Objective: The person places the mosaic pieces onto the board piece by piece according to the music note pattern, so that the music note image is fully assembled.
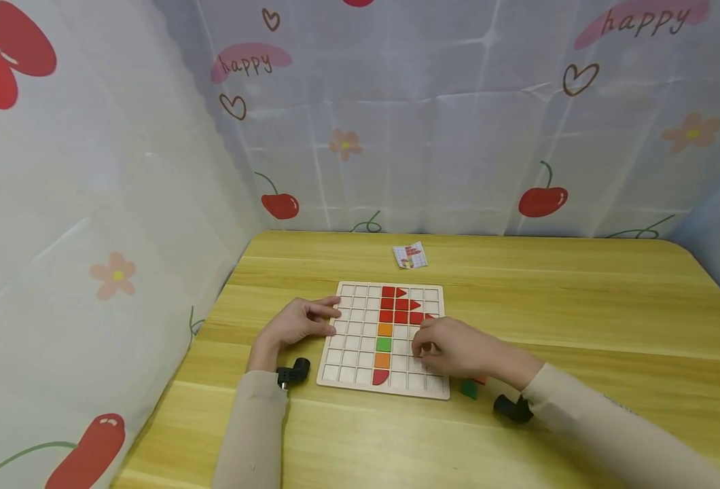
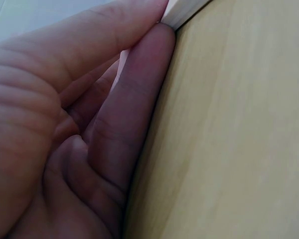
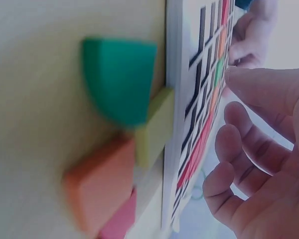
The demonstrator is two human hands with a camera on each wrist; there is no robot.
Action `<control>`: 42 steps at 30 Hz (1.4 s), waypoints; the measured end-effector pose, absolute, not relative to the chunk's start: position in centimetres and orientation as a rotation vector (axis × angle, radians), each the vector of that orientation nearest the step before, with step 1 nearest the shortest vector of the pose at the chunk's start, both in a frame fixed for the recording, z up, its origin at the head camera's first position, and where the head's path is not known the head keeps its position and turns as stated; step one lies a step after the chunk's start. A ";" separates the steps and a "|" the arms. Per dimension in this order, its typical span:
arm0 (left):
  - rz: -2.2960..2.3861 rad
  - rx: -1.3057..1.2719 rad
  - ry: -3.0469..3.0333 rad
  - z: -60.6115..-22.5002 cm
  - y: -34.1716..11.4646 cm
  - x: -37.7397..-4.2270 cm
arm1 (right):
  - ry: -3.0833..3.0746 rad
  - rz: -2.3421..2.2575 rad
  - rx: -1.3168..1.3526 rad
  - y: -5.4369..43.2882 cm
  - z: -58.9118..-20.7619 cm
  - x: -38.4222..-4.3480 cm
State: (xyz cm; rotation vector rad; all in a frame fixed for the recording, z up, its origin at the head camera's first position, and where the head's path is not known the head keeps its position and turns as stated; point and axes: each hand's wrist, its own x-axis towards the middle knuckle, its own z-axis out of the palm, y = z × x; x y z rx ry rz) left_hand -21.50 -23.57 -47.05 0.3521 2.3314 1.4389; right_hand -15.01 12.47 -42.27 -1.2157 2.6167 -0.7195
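Note:
A pale wooden grid board (image 1: 348,356) lies flat on the table. Red squares and triangles fill its upper right, with an orange, a green (image 1: 384,344) and another orange square below, then a red quarter-round (image 1: 380,377). My left hand (image 1: 295,320) rests at the board's left edge, fingertips and thumb touching it; the left wrist view shows thumb and finger close together at that edge (image 2: 182,12). Over the board's right part hovers my right hand (image 1: 458,348), fingers loosely bent. In the right wrist view a gap shows between thumb and fingers, with nothing visible in it.
Loose pieces lie by the board's right side: a green quarter-round (image 3: 122,82), a yellow piece (image 3: 157,124), an orange piece (image 3: 102,184) and a red piece (image 3: 119,219). A small printed card (image 1: 410,256) is behind the board. Black devices (image 1: 513,409) sit at both wrists.

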 end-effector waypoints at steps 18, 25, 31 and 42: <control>1.435 0.336 2.335 -46.8 -23.4 -21.2 | 2.622 -0.721 -0.968 20.7 -41.9 -14.5; 1.432 0.328 2.339 -47.0 -23.5 -21.4 | 2.670 -0.618 -0.875 23.4 -42.3 -13.6; 1.455 0.331 2.324 -47.0 -23.7 -21.4 | 2.731 -0.595 -0.798 24.5 -42.8 -12.9; 1.448 0.330 2.326 -46.9 -23.6 -21.3 | 2.809 -0.546 -0.818 24.7 -43.7 -12.5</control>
